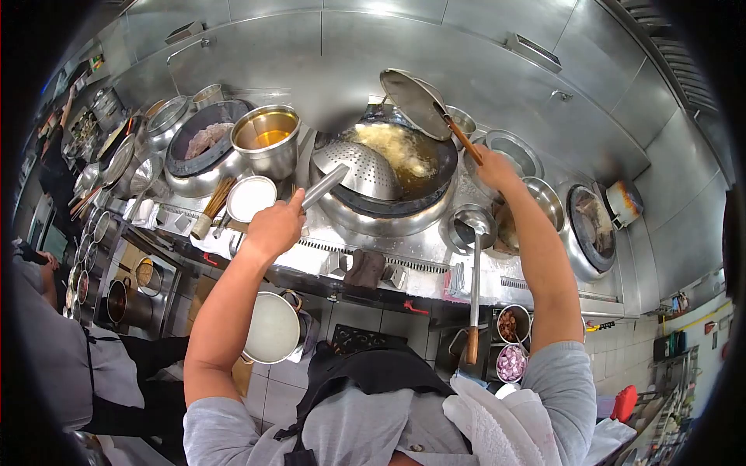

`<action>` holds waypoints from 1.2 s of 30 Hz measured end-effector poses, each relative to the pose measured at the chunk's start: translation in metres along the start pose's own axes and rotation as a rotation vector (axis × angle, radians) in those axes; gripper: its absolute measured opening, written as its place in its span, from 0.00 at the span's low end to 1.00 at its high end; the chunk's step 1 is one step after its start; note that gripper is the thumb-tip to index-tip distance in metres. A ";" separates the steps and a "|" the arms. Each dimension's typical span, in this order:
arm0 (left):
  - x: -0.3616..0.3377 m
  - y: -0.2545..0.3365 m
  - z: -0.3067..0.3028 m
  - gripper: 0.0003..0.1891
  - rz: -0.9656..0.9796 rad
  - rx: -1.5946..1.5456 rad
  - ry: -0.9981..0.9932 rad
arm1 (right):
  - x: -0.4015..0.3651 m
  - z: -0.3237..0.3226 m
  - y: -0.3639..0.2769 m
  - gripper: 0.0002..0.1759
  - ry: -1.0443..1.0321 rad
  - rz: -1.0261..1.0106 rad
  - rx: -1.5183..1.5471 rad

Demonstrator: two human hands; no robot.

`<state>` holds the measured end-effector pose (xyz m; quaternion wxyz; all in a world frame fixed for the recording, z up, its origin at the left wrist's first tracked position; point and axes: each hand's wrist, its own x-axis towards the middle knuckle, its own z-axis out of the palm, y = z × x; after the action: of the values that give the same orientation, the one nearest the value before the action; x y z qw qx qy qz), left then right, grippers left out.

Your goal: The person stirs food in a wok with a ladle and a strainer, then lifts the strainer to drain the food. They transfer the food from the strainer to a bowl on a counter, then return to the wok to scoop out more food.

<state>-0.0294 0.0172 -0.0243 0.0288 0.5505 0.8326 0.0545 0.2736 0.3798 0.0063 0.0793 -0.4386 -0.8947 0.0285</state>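
Observation:
My left hand [273,229] is closed round the metal handle of a perforated skimmer [359,168], whose bowl leans over the left side of a large wok [435,155]. Pale, foaming food [392,144] fries in the wok's oil. With my right hand [495,167] I grip the wooden handle of a round mesh strainer [416,101], raised and tilted above the back of the wok. A ladle [477,268] with a wooden handle end rests in a bowl at the wok's right, its handle jutting over the counter edge.
A steel pot of oil [266,140], a white-filled bowl [252,199] and a bamboo brush [214,203] stand left of the wok. Another burner wok [203,147] holds pale food. Below are a large white-filled pot [272,328] and chopped onion [511,363]. A person [85,365] stands at left.

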 end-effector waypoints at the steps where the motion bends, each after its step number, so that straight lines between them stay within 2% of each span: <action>1: 0.001 -0.001 0.001 0.29 -0.006 0.004 -0.001 | 0.010 0.002 0.002 0.29 -0.025 0.012 -0.027; 5: 0.008 -0.004 0.010 0.29 -0.020 0.014 -0.008 | 0.029 0.032 0.001 0.28 -0.028 -0.069 0.057; 7: 0.011 -0.006 0.012 0.29 -0.019 0.011 -0.008 | 0.017 0.036 -0.018 0.28 -0.066 -0.130 0.099; 10: 0.012 -0.006 0.014 0.30 -0.008 -0.001 0.000 | 0.002 0.036 -0.032 0.30 -0.120 -0.104 0.182; 13: 0.012 -0.007 0.017 0.30 0.018 -0.009 0.015 | -0.014 0.036 -0.032 0.31 -0.060 -0.192 0.165; 16: 0.013 -0.009 0.022 0.30 0.033 -0.019 0.027 | -0.044 0.009 -0.036 0.30 -0.214 -0.029 0.351; 25: 0.014 -0.008 0.030 0.30 0.049 -0.070 0.018 | -0.128 -0.017 -0.025 0.37 -0.035 0.041 0.321; 27: 0.013 -0.009 0.027 0.30 0.060 -0.073 0.024 | -0.146 -0.011 -0.019 0.36 -0.047 0.093 0.381; 31: 0.006 -0.009 0.019 0.30 0.060 -0.072 0.019 | -0.151 -0.002 -0.021 0.36 -0.123 0.172 0.438; 35: 0.004 -0.006 0.007 0.29 0.058 -0.058 -0.006 | -0.117 0.026 -0.031 0.35 -0.148 0.081 0.451; 36: 0.004 -0.005 0.007 0.29 0.052 -0.052 -0.015 | -0.110 0.030 -0.036 0.34 -0.165 0.133 0.538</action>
<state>-0.0347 0.0190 -0.0319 0.0482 0.5713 0.8161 0.0727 0.3070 0.2718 -0.0316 0.1174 -0.4558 -0.8277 0.3055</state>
